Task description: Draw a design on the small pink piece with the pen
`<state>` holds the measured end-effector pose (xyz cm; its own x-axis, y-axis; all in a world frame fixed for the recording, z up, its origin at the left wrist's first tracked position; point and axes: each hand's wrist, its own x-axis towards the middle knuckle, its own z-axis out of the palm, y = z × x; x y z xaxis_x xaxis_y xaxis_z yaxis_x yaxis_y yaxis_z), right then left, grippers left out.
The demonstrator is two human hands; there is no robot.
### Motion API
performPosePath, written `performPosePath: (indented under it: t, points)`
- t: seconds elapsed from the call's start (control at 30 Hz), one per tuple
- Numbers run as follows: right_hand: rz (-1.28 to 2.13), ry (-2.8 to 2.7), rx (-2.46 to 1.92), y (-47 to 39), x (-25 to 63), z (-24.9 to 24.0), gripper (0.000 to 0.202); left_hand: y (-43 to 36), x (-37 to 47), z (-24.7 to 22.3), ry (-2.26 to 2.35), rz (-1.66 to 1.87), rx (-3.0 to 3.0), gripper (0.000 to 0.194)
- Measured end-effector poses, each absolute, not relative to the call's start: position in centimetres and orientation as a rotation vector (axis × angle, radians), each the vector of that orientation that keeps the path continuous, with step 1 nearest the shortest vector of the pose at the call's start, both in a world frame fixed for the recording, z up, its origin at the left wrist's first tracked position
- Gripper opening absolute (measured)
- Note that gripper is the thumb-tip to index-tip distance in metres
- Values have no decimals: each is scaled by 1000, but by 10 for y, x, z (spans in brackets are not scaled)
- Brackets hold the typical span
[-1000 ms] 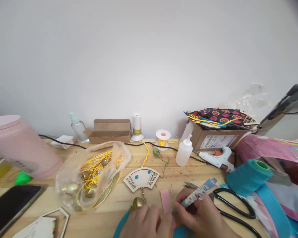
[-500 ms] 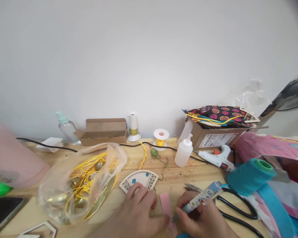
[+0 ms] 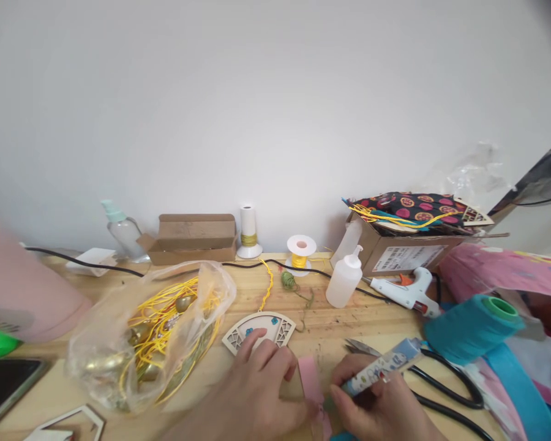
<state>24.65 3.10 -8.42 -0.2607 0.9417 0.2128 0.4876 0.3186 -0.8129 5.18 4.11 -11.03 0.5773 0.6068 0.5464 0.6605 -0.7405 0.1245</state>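
My left hand (image 3: 257,392) lies spread over the table, fingers bent and apart, its thumb on a narrow pink strip (image 3: 308,376). Its fingertips reach the lower edge of a fan-shaped wooden ornament (image 3: 261,323) with small blue flowers and a yellow cord loop. In my right hand (image 3: 381,404) is a blue-and-white patterned pen (image 3: 386,366), slanting up to the right. The pen's lower end is hidden by my fingers. Just behind this hand lie black-handled scissors (image 3: 459,383), partly covered by it. A bit of blue material shows at the bottom edge between my hands.
Left of my hands is a clear plastic bag (image 3: 220,285) of yellow cords and brass-coloured pieces. Behind stand a white squeeze bottle (image 3: 344,282), a yellow thread spool (image 3: 299,260) and a cardboard box (image 3: 386,254). A glue gun (image 3: 408,291) and teal thread cone (image 3: 471,331) are at right.
The view has shifted slightly, so most things sit a little farther right. My left index finger is a bit more raised. The right hand keeps its hold on the pen.
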Motion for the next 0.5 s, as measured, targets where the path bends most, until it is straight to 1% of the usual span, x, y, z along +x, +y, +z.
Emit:
performPosePath:
  t: [0.1, 0.2, 0.3, 0.5]
  points:
    - [771, -1902, -1218, 31, 247, -83, 18, 41, 54, -108, -1238, -809, -2707, 35]
    - [686, -1988, -1164, 31, 248, -83, 19, 41, 55, -103, -1287, -751, -2689, 33]
    - [681, -2027, -1161, 31, 248, -85, 20, 42, 55, -100, -1220, -773, -2656, 30]
    - [665, -1987, -1080, 31, 248, -88, 17, 45, 54, -102, -1034, -853, -2573, 31]
